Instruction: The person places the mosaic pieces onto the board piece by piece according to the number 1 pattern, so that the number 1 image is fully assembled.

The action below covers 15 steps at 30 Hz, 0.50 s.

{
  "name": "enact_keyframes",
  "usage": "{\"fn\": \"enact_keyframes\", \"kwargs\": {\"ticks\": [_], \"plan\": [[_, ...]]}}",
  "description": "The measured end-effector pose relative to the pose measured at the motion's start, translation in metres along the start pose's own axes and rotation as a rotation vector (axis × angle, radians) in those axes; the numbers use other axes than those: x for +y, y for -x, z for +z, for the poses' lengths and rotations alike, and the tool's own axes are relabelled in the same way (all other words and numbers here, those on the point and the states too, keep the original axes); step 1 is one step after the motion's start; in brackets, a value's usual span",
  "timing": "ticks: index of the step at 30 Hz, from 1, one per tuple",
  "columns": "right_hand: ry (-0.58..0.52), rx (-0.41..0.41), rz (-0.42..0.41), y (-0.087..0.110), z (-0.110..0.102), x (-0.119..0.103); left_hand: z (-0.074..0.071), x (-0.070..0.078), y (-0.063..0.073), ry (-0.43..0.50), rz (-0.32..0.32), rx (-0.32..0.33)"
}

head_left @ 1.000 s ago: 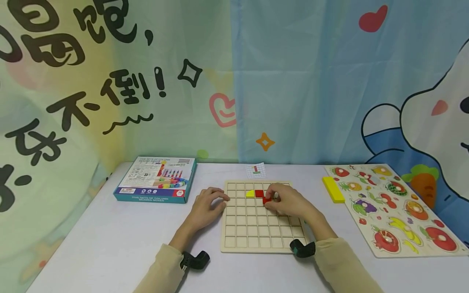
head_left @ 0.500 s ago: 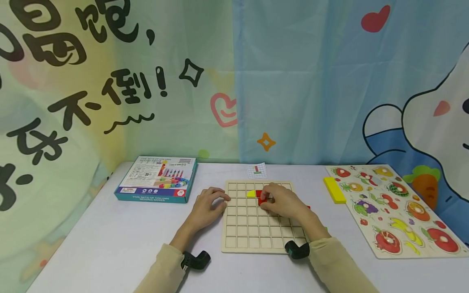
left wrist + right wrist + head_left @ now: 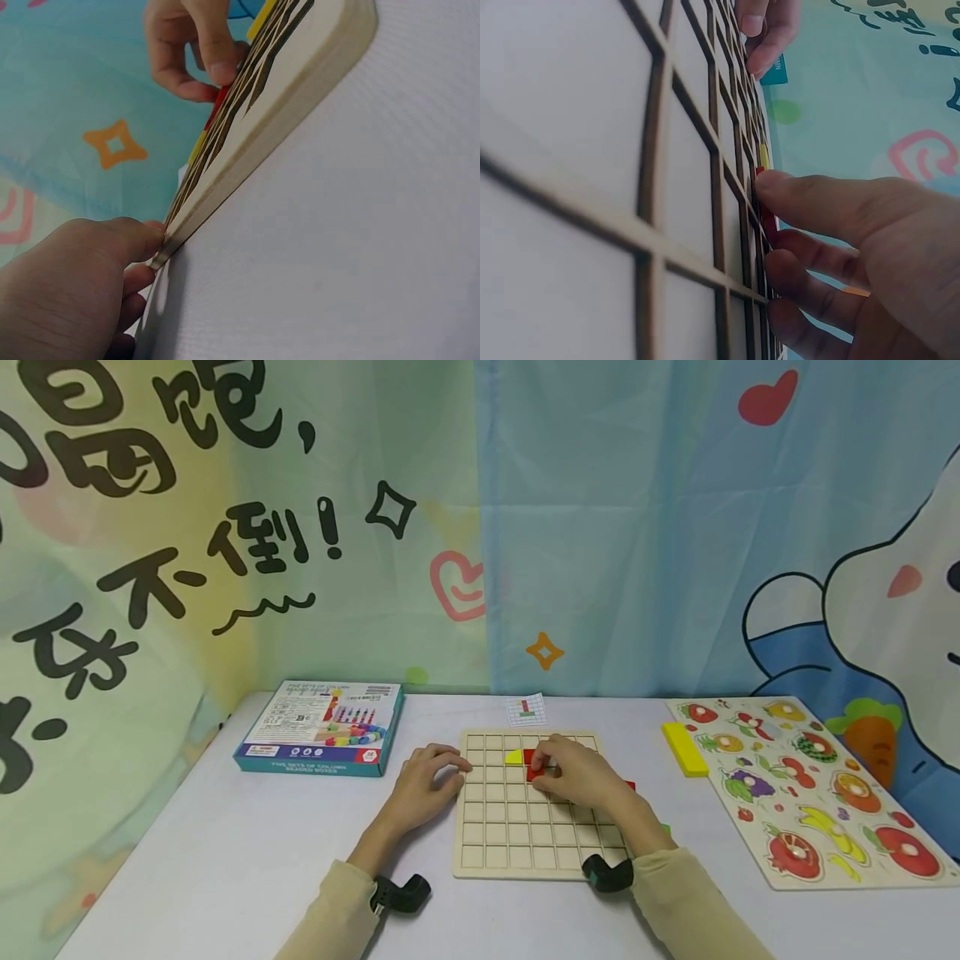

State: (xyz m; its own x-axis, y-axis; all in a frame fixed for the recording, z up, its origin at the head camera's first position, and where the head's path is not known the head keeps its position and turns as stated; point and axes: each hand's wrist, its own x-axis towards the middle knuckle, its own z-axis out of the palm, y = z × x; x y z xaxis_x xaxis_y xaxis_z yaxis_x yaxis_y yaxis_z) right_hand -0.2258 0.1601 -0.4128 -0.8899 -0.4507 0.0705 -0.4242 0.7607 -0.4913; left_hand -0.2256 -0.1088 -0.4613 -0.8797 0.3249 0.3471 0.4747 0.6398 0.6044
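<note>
A wooden grid board (image 3: 495, 835) lies on the white table. My left hand (image 3: 427, 785) grips its left edge; in the left wrist view the fingers (image 3: 139, 277) meet the edge from the side. Up in the board's back rows, a yellow block (image 3: 513, 757) sits with a red square block (image 3: 528, 755) at its right. Just in front of that red block, my right hand (image 3: 577, 768) pinches a second red block (image 3: 533, 773) between thumb and fingers, close over the grid. The right fingers partly cover both red blocks.
Behind the board lies a small pattern card (image 3: 526, 710). A toy box (image 3: 322, 727) is at the back left. To the right are a yellow bar (image 3: 684, 749) and a fruit puzzle board (image 3: 813, 881). Red (image 3: 631, 784) and green pieces (image 3: 667, 829) peek out beside my right forearm.
Over the last second my right hand has shifted slightly left with the red block, uncovering red and green pieces by the forearm. My left hand stays at the board's edge.
</note>
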Motion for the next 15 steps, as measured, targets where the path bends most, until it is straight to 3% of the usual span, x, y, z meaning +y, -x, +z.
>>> {"fn": "enact_keyframes", "kwargs": {"ticks": [6,15], "plan": [[-0.023,0.017,0.04,0.0038,-0.0032,0.0006,-0.0002,0.0012,-0.0008,-0.005,0.006,0.003],[-0.024,0.013,0.029,0.003,0.0004,0.0023,0.0007,0.0012,-0.0002,-0.001,-0.007,0.005]]}}
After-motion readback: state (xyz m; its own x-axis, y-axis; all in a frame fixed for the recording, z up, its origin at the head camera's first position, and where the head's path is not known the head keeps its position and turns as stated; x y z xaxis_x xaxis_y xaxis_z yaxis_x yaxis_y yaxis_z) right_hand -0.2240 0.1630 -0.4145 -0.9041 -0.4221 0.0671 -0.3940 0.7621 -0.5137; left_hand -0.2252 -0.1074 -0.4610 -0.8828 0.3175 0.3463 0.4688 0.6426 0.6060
